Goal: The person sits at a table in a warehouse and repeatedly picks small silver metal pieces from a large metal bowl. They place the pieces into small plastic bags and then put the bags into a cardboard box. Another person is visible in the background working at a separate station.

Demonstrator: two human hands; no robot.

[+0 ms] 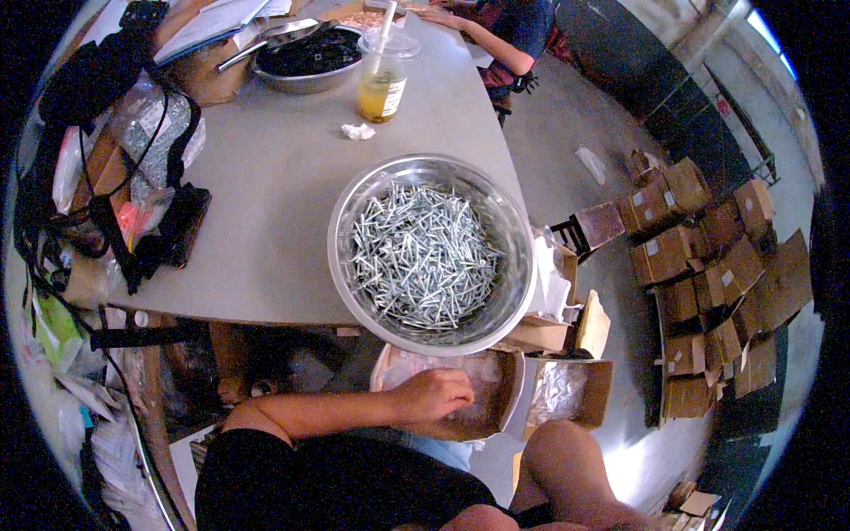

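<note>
My left hand (434,395) is closed, its fingers curled, over an open cardboard box (506,409) with clear plastic inside. Whatever the fingers hold, if anything, is hidden. Just beyond the hand, a wide steel bowl (343,265) sits at the table's front right corner, its near rim reaching past the edge. A heap of silvery screws or nails (429,257) fills much of it. My right hand is out of sight; bare skin of a bent limb shows at the lower right.
On the grey table (266,195) stand a lidded drink cup (382,93), crumpled tissue (358,132) and a second bowl (305,81) of dark pieces. Bags and a cable crowd the left. A person (505,40) sits at the far end. Stacked cartons (699,283) stand right.
</note>
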